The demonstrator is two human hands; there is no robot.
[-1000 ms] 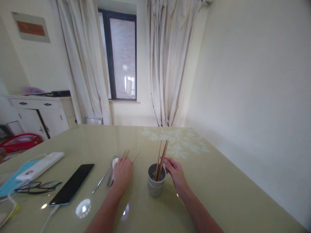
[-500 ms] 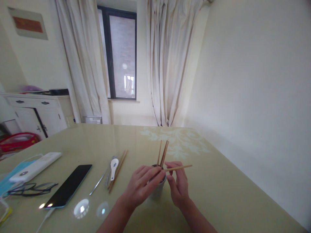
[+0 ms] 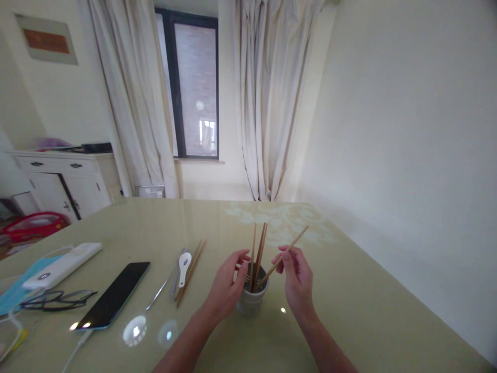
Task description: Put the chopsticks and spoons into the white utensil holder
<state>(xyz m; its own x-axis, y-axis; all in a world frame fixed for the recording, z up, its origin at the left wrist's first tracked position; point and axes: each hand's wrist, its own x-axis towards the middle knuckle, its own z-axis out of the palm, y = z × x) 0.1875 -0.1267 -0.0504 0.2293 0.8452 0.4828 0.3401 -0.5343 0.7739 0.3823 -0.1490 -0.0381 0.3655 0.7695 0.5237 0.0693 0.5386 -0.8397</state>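
Note:
A grey perforated cup [image 3: 251,302] stands on the green table [image 3: 349,290] with several wooden chopsticks [image 3: 257,253] upright in it. My right hand [image 3: 296,280] pinches one chopstick [image 3: 285,256] that slants up to the right, its lower tip in the cup. My left hand [image 3: 225,287] curls beside the cup's left rim, touching it, with no chopstick in its fingers. Left of the cup lie loose chopsticks [image 3: 190,272], a white spoon [image 3: 182,267] and a metal utensil [image 3: 159,292].
On the table's left are a black phone [image 3: 112,295] on a cable, glasses [image 3: 54,299], a white remote-like device [image 3: 62,265] and a blue mask [image 3: 19,287]. A white cabinet [image 3: 66,181], curtains and a window stand behind. A wall runs along the right.
My left hand picked a chopstick from the pile and passed it to my right hand. The right hand tilted it from level and put its tip into the cup.

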